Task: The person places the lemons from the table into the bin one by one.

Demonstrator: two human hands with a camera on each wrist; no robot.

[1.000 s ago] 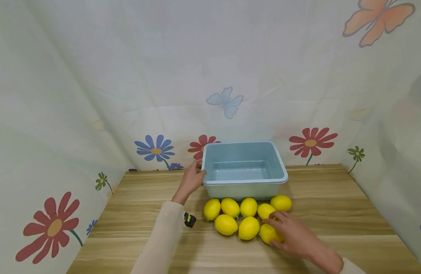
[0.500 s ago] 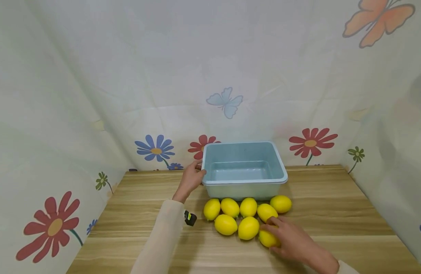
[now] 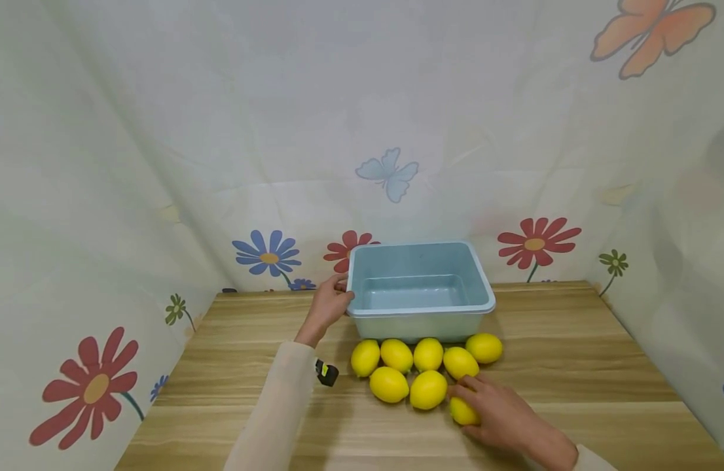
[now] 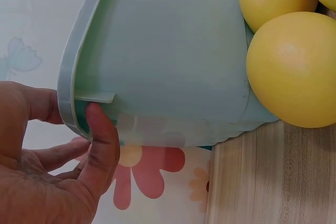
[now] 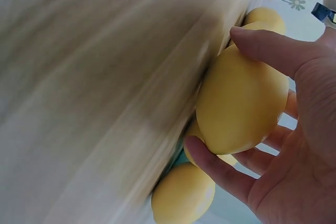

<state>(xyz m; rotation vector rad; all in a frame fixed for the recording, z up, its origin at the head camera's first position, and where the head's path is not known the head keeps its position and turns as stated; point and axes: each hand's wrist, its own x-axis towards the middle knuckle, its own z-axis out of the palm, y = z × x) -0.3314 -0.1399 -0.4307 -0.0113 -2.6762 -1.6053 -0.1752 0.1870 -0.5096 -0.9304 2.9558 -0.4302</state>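
Observation:
A light blue bin (image 3: 421,326) stands near the back of the table with nothing inside. My left hand (image 3: 328,307) grips its left rim; in the left wrist view thumb and fingers of that hand (image 4: 58,166) pinch the rim (image 4: 67,77). Several yellow lemons (image 3: 428,390) lie in two rows before the bin. My right hand (image 3: 506,415) holds the front-right lemon (image 3: 463,412) on the table. In the right wrist view, the hand's (image 5: 294,114) thumb and fingers curl round that lemon (image 5: 241,100).
A wooden table (image 3: 574,366) runs up to a white curtain (image 3: 279,131) printed with flowers and butterflies, which also hangs at both sides. A small black device (image 3: 326,373) sits at the left wrist.
My right hand has closed in on the front-right lemon and shifted it slightly, apart from the lemon to its left. The left hand and the bin have stayed in place.

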